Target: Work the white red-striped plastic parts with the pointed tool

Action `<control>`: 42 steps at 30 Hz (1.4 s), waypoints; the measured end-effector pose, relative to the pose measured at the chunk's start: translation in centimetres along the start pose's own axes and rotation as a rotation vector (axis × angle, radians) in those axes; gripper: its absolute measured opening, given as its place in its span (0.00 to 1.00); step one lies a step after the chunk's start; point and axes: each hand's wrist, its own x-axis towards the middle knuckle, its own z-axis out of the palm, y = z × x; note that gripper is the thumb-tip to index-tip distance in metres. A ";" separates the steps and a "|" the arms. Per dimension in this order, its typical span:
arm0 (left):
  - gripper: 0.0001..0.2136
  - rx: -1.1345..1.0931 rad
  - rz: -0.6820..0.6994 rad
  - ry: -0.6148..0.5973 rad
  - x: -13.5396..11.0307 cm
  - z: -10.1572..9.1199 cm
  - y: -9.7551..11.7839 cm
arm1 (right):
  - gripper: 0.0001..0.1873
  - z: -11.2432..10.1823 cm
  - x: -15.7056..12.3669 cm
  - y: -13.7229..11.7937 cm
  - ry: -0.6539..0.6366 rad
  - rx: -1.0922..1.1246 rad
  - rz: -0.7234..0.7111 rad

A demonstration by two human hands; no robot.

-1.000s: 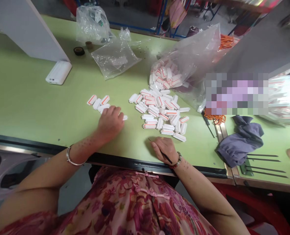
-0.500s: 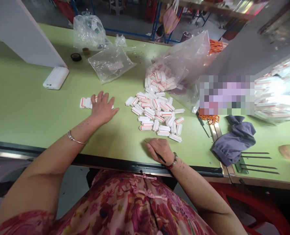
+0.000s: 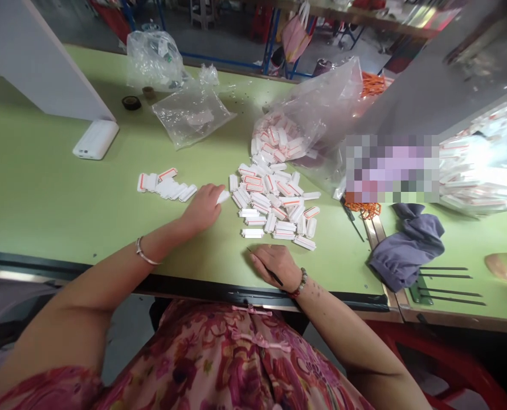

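My left hand (image 3: pixel 204 206) lies on the green table (image 3: pixel 44 193) with its fingers pinched on a small white plastic piece (image 3: pixel 223 197) at the left edge of a loose pile of white and orange pieces (image 3: pixel 274 199). A short row of the same pieces (image 3: pixel 164 185) lies to the left of that hand. My right hand (image 3: pixel 274 263) rests near the table's front edge, closed round a thin dark stick (image 3: pixel 265 267). More of the pieces spill from a clear plastic bag (image 3: pixel 313 119) behind the pile.
A white box (image 3: pixel 95 139), a tape roll (image 3: pixel 131 102) and two clear bags (image 3: pixel 191 114) lie at the back left. A grey cloth (image 3: pixel 407 247), orange clips (image 3: pixel 367 206) and thin rods (image 3: pixel 450 282) lie to the right. A grey panel (image 3: pixel 35 62) stands at left.
My left hand left the row of pieces, where it lay flat and open, moved right to the pile and closed on one piece. The right hand stayed put.
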 end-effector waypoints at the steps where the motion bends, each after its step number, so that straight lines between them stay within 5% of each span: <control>1: 0.22 -0.060 0.011 0.001 -1.1 -0.1 0.1 | 0.16 0.0 0.0 0.0 -0.015 0.015 0.004; 5: 0.21 -0.237 0.126 -0.082 -5.1 -0.3 1.8 | 0.10 0.2 0.2 0.1 0.007 0.100 0.106; 9: 0.18 -0.214 0.235 -0.143 -6.5 -0.4 3.6 | 0.09 0.4 0.1 0.5 0.068 0.139 0.200; 22: 0.09 -0.221 0.312 -0.124 -6.2 0.3 3.0 | 0.12 0.2 -0.3 0.7 0.114 0.175 0.083; 36: 0.16 -0.201 0.243 -0.025 -5.4 0.2 1.9 | 0.11 0.3 0.0 0.6 0.070 0.116 0.056; 42: 0.15 -0.100 0.309 -0.069 -5.7 -0.2 1.7 | 0.10 0.2 0.1 0.6 0.079 0.116 0.050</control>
